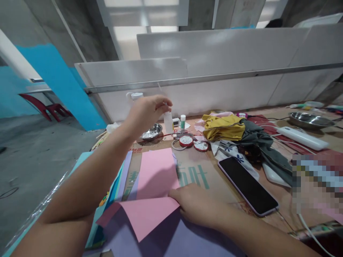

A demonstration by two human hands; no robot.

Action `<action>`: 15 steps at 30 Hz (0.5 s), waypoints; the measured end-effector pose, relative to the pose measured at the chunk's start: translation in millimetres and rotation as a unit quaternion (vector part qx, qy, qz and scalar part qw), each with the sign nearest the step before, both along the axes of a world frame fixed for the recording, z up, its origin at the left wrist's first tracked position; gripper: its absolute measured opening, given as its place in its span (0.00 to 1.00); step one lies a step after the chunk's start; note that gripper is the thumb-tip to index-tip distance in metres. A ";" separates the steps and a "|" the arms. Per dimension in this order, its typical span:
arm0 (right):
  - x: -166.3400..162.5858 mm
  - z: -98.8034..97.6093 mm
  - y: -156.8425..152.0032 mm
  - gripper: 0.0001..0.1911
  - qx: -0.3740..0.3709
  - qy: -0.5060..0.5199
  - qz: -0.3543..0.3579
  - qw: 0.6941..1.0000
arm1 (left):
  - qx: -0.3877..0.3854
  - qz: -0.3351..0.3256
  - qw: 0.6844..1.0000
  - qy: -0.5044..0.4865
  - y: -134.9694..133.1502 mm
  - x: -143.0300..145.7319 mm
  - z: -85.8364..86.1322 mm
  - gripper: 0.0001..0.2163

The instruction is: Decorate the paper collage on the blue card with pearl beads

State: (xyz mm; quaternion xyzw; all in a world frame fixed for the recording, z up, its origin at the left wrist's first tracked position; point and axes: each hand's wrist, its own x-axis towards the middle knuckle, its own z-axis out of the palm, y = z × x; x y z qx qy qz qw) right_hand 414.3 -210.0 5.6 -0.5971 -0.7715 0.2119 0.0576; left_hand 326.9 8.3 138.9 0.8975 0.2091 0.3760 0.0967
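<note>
My left hand (pixel 154 107) reaches over the far side of the work surface. Its fingers are closed around the top of a small white bottle (pixel 168 123), whose neck they hide. My right hand (pixel 197 205) pinches the right edge of a pink paper sheet (pixel 158 171) between thumb and fingers. The near part of that sheet is folded up and bent, with a corner pointing toward me. Beneath it lies a larger purple sheet (pixel 171 239), partly in the pink paper's shadow.
Behind the paper are a steel bowl (pixel 152 132), red-rimmed round tins (pixel 186 141) and a glue stick (pixel 183 122). A phone (pixel 248 185) lies right of my right hand, beside yellow cloth (pixel 223 126). Coloured sheets (pixel 118 185) are stacked at left. A white partition (pixel 214 89) stands behind.
</note>
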 end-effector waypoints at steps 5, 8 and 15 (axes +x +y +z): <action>-2.1 -3.2 0.6 0.12 -0.003 -0.011 0.016 1.000 | -0.036 0.124 0.984 0.123 68.5 56.8 -73.7 0.08; -0.6 -5.2 1.8 0.12 0.002 -0.005 0.015 1.000 | -0.064 0.143 0.977 0.145 97.1 74.6 -109.3 0.10; 5.1 -5.7 3.0 0.11 0.001 -0.003 0.026 1.000 | -0.093 0.157 0.968 0.169 143.5 70.2 -133.4 0.14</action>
